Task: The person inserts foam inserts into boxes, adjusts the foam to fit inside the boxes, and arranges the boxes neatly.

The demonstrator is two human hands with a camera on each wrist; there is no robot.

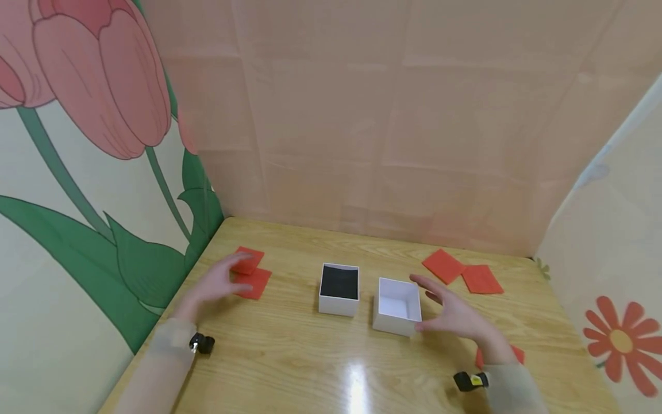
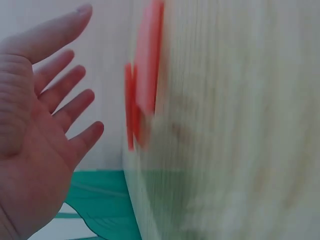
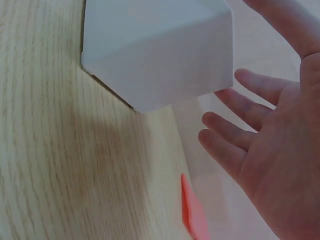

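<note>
Just then, my right hand (image 1: 455, 313) hovered with fingers spread and straight, holding nothing, the white box (image 1: 397, 306) lying just to its left, its near corner almost at the fingertips (image 3: 216, 130). My left hand (image 1: 219, 282) was likewise splayed over the two overlapping red squares (image 1: 250, 273) at the table's (image 1: 310, 368) left edge; I could not tell if it touched them.

Head view looks down from the near edge over the whole table (image 1: 310, 368). Wrist views sit close, low over it: left shares red squares (image 2: 145, 85), right shares white box (image 3: 160, 50).
</note>
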